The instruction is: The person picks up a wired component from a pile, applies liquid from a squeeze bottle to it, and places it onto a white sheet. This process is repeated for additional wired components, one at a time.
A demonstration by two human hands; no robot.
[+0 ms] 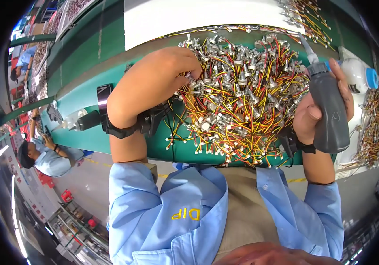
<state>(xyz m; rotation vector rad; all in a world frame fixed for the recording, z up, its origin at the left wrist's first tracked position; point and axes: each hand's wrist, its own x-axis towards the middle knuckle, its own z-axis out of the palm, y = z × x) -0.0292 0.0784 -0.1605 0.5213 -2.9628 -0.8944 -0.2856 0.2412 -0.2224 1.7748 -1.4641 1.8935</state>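
A big heap of wired potentiometers [244,99], with metal shafts, red, yellow and black leads and small white plugs, covers the green bench in front of me. My left hand [169,66] reaches over the heap's left side. Its thumb and fingers are pinched on one potentiometer [190,77], mostly hidden by the fingers. To the right of the heap, my right hand [305,115] is wrapped round a dark grey squeeze bottle [334,119]. The bottle stands roughly upright in the picture, its pale tapered nozzle [308,49] pointing toward the far side.
A white sheet [207,22] lies beyond the heap, with more wired parts [306,17] at its right end. A white bottle with a blue cap [359,76] and another wired pile [372,128] are at right. A dark bottle [88,120] lies left; co-workers [50,157] sit farther left.
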